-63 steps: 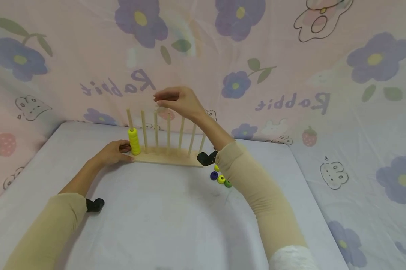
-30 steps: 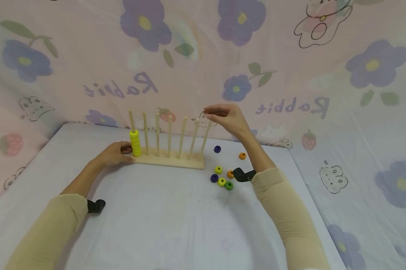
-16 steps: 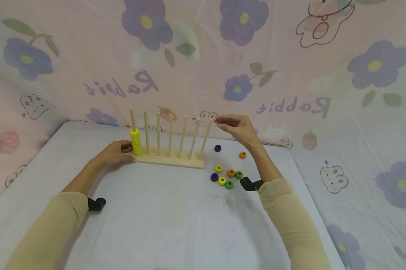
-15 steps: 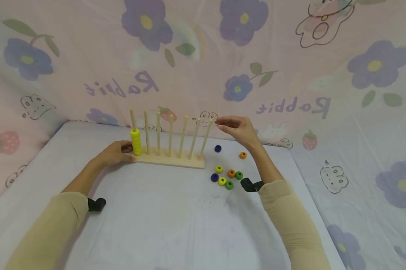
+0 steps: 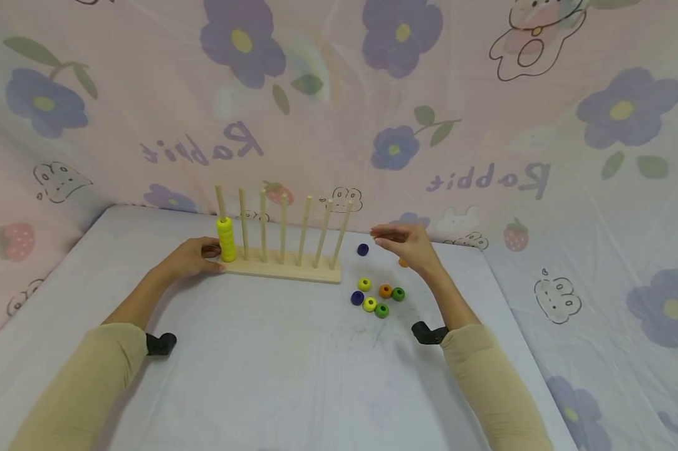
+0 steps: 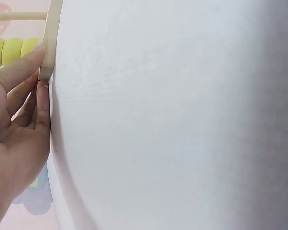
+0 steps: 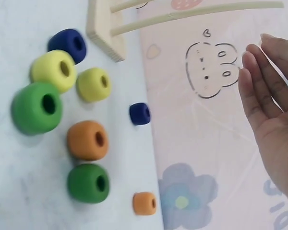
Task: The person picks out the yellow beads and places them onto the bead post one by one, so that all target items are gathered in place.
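Observation:
A wooden peg rack (image 5: 285, 271) stands toward the back of the table, several upright rods rising from its flat base. Yellow beads (image 5: 226, 240) are stacked on its leftmost rod. My left hand (image 5: 188, 258) holds the left end of the base; the left wrist view has one digit against the lowest bead (image 6: 30, 47) and the other fingertips at the base's end. My right hand (image 5: 411, 245), fingers loosely bent and holding nothing, hovers right of the rack near the back purple bead (image 5: 363, 250). It partly covers an orange bead (image 5: 403, 263), which shows whole (image 7: 144, 203) in the right wrist view.
Loose beads lie in a cluster right of the rack: yellow (image 5: 364, 284), another yellow (image 5: 370, 304), purple (image 5: 357, 298), orange (image 5: 385, 291) and two green, one nearer (image 5: 381, 310). A printed cloth (image 5: 316, 125) hangs behind the white-covered table (image 5: 260, 376).
My right hand has come from above the rack's middle rods, rightward and down toward the loose beads, uncovering most of them. My left hand stays at the rack's left end.

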`<state>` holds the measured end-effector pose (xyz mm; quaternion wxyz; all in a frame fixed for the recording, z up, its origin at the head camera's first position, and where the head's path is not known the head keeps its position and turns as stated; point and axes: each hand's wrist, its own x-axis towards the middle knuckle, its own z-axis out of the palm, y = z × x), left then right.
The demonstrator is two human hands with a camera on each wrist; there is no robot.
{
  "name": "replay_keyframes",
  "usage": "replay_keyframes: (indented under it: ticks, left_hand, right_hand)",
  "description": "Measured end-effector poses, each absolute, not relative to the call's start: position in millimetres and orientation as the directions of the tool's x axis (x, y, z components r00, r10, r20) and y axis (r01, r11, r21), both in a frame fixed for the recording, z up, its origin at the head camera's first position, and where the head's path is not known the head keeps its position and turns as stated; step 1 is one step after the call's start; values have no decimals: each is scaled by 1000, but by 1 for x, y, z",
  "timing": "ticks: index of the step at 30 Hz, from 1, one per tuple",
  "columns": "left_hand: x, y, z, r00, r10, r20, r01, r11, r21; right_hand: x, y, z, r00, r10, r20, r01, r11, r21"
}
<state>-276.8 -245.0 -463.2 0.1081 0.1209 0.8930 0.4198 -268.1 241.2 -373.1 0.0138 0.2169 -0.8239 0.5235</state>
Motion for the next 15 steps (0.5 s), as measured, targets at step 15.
replay_keyframes:
  ticks: [15]
  left_hand:
    - [-278,-246,-466,-948,297,-115,99,619,779]
  right_hand:
    - [-260,257,-425,-930,-349,117,-265,416,-870]
